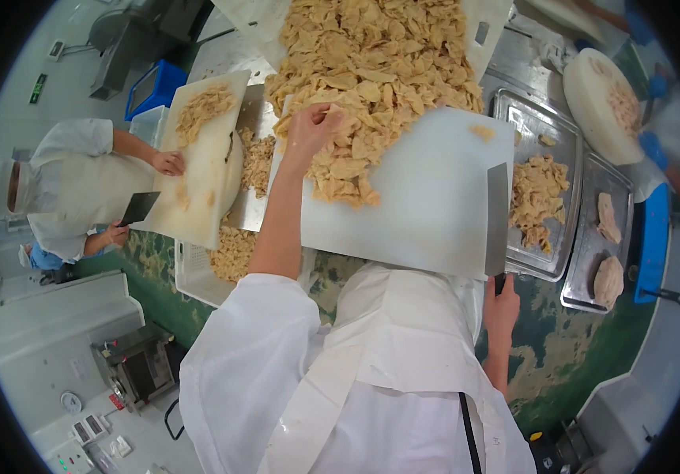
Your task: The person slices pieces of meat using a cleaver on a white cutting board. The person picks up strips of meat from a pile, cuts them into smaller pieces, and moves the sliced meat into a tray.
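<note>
A large heap of pale yellow pieces that look like raw chicken skin [379,67] covers the far part of the work surface and spills onto a white cutting board [403,205]. My left hand [312,133] is over the heap's near left side, fingers curled into a pinch. Whatever lies between those fingertips is hidden. At the board's right edge my right hand [501,304] grips the dark handle of a cleaver [497,217]. Its broad blade points away from me and overlaps the board's right edge. One small scrap [482,133] rests near the board's far right corner.
To the right, a metal tray [559,253] holds more pieces; another tray [579,284] carries two pale lumps. A co-worker [79,186] at left uses a cleaver on a board [197,189]. A white crate [190,272] sits below. Other gloved hands [654,150] work at far right.
</note>
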{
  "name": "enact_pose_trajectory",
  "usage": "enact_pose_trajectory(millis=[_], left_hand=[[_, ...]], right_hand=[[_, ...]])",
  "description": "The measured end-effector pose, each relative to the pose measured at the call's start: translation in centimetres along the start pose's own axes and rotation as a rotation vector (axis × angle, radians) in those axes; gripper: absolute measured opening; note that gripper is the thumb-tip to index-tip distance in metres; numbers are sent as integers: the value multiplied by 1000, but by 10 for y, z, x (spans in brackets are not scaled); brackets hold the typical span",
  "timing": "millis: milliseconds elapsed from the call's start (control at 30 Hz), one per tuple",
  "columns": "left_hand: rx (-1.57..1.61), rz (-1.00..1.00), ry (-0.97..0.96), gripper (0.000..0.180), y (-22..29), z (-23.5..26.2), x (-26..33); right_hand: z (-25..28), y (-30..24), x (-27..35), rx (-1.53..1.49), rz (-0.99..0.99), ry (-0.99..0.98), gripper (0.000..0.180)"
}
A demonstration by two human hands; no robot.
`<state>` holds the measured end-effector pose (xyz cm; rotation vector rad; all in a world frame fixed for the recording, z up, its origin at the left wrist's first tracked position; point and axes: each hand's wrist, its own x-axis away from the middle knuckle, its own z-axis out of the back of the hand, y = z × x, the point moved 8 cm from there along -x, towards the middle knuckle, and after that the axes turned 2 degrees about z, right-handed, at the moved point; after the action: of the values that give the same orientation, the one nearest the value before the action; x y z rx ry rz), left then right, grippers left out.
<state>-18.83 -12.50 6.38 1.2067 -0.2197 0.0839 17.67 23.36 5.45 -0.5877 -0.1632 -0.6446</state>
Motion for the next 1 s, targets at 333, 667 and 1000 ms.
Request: enact_pose_trajectory(millis=[333, 667, 1000], left_hand=[[276, -138, -455, 18, -12, -197, 74], [338, -184, -513, 18, 30, -221, 88], [-644, -447, -231, 38, 6, -213, 111]], right_hand=[[-1, -10, -6, -39, 45, 57, 28], [0, -2, -4, -59, 15, 64, 26], [8, -10, -6, -56, 39, 60, 24]])
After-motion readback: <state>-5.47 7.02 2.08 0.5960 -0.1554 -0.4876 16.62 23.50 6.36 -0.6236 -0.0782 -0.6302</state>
